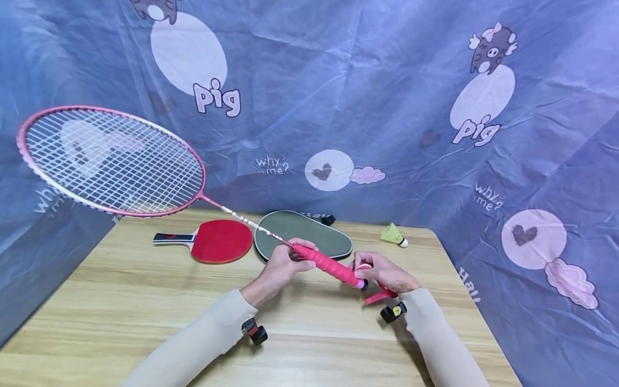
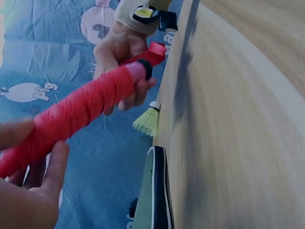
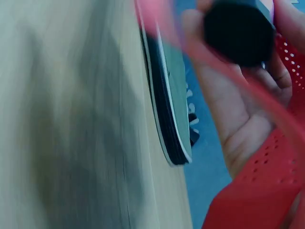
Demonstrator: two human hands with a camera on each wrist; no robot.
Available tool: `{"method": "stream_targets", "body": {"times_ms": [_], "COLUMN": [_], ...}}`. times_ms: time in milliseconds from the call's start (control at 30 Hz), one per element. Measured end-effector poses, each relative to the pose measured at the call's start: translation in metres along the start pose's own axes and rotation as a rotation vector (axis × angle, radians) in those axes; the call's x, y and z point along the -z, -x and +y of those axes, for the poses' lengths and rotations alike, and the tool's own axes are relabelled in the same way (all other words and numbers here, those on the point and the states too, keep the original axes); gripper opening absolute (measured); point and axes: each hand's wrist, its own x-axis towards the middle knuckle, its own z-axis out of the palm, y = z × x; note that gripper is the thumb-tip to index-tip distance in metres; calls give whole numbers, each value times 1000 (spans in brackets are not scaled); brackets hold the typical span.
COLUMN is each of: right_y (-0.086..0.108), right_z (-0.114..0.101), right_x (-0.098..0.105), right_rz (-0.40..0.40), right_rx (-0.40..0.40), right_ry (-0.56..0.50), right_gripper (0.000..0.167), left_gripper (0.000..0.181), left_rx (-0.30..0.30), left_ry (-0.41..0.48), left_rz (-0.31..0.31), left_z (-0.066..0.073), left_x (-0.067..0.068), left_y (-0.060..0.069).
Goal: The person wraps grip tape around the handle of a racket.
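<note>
A badminton racket (image 1: 249, 221) with a pink-and-white frame is held up over the table, its head to the left. Red perforated grip tape (image 2: 78, 110) is wound round its handle. My left hand (image 1: 282, 266) holds the handle near the shaft, thumb and fingers on either side. At the butt end, my right hand (image 1: 379, 270) pinches the tape against the handle. A loose strip of tape (image 1: 381, 295) hangs from this hand and crosses the palm in the right wrist view. A short pale pink band (image 2: 137, 71) shows beside the black butt cap (image 3: 239, 33).
On the wooden table (image 1: 309, 344) lie a red table tennis bat (image 1: 222, 242) at left, a green-grey bat case (image 1: 304, 231) behind the hands, and a yellow shuttlecock (image 1: 393, 235) at back right. A blue printed cloth (image 1: 300, 97) hangs behind the table and along its sides.
</note>
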Motion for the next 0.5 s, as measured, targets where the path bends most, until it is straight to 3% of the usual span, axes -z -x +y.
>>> {"method": "stream_targets", "body": {"times_ms": [200,400,500], "right_y": [-3,-7,-7], "right_z": [-2,-7,-10], "right_x": [-8,-12,-9], "right_rz": [106,236,262], "right_rx": [4,-52,-68], "right_ry": [76,200,255], "right_gripper": [23,26,23], "left_gripper": [47,34,25], "left_rx": [-26,-65,-61], "left_ry": [56,-182,-264], "left_rz": [58,173,236], "left_z": [-3,-4,-6], "left_x": [-3,-2,-1], "left_y": [-1,0,-1]}}
